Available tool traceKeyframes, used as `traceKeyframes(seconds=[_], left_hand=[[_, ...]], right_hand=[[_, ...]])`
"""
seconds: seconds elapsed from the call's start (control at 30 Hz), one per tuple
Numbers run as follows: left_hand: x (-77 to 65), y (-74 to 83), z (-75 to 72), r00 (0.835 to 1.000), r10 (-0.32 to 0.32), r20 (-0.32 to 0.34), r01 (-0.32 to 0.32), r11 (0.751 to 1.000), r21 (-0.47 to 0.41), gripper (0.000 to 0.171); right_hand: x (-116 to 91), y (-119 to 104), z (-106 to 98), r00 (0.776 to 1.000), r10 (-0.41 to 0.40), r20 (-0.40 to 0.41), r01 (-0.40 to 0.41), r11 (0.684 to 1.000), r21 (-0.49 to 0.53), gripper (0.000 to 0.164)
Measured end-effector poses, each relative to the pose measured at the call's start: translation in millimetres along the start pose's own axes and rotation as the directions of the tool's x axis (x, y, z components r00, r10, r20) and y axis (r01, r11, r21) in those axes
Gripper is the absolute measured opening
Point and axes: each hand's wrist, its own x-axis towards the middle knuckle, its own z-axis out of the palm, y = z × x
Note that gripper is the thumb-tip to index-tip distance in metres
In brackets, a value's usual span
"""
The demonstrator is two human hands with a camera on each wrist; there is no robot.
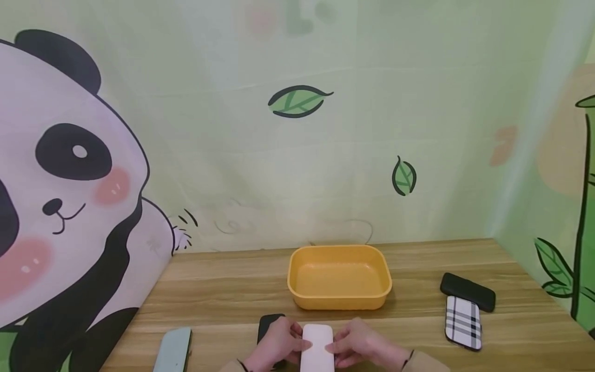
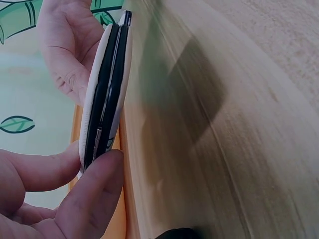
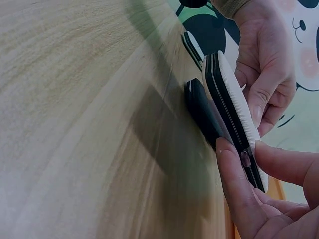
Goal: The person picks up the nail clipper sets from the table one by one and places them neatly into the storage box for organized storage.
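A white zippered glasses case (image 1: 318, 354) is between my two hands at the front middle of the table. My left hand (image 1: 279, 342) pinches its left edge, thumb on the white face. From the other side my right hand (image 1: 361, 343) pinches the right edge in the same way. Black zipper edging runs along the case's side in the left wrist view, where the case (image 2: 107, 94) looks held on edge above the wood. In the right wrist view a zipper pull (image 3: 245, 159) sits beside my right fingers. Partly behind my left hand lies a black case (image 1: 268, 325).
Behind the hands stands a yellow tray (image 1: 339, 302) with raised walls. A pale blue-green case (image 1: 173, 350) lies at front left. To the right, a plaid case (image 1: 463, 323) lies against another black case (image 1: 468, 292). A printed cloth (image 1: 232, 129) hangs behind the table.
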Motion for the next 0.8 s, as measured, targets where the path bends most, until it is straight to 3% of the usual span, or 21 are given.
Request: traceKeyframes(seconds=[0.33, 0.8], left_hand=[[0.2, 7.6, -2.3, 0.999, 0.046, -0.008, -0.046, 0.999, -0.022, 0.018], [8.3, 14.4, -5.2, 0.995, 0.089, -0.034, -0.090, 0.996, -0.027, 0.017]], right_hand=[[0, -8, -6, 0.999, -0.048, -0.013, 0.048, 0.999, -0.001, 0.015], [7, -17, -14, 0.999, -0.020, -0.041, 0.021, 1.000, 0.001, 0.020]])
